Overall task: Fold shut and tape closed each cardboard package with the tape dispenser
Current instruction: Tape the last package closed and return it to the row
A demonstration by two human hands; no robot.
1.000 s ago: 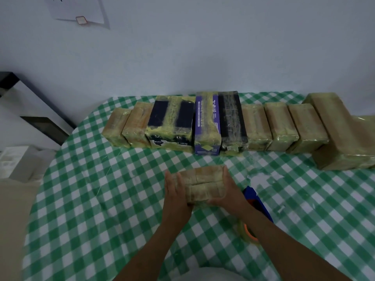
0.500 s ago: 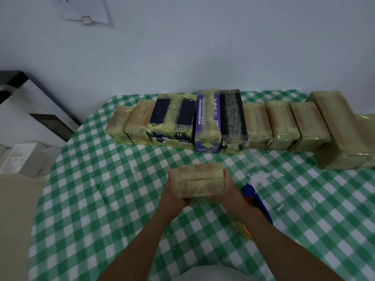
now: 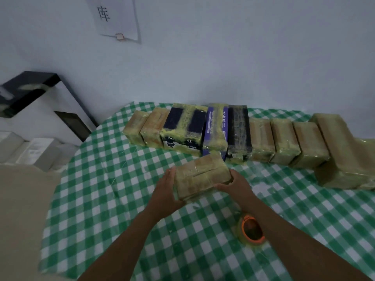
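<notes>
Left hand (image 3: 165,192) and right hand (image 3: 233,185) clasp the taped cardboard package (image 3: 199,175) by its ends, mid-table on the checked cloth (image 3: 113,199); the tape dispenser (image 3: 251,230) lies nearer, beside the right forearm; a row of wrapped packages (image 3: 284,138) stands just beyond.

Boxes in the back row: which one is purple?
The purple box, about mid-row, with white lettering down its side. It stands between a wide black box and a narrow black box; the others are tan.
</notes>
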